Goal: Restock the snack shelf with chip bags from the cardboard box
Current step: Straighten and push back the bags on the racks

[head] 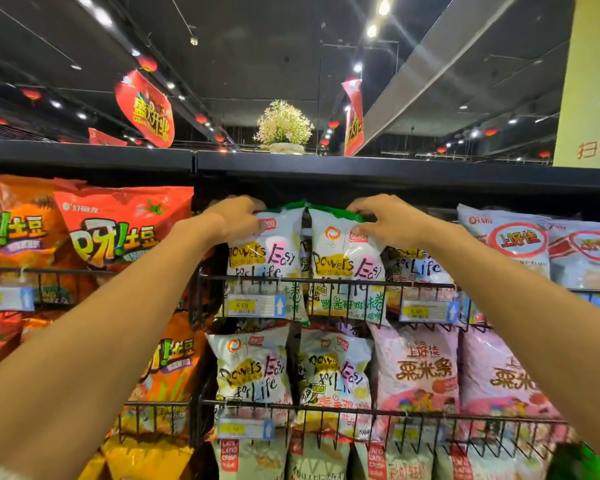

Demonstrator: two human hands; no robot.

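Our left hand (236,216) curls over the top corner of one white-and-green chip bag (264,261); our right hand (385,220) pinches the top edge of the second chip bag (343,268). Both bags stand upright, side by side, behind the front rail of the wire shelf (326,280).

Bright, ceiling spots (383,6) flaring w/ starbursts, glare on bags (347,261), fisheye edges

Two chip bags (343,261) side by side in the top wire rack (326,279) (potted plant (284,124) up on the shelf top (361,168)).
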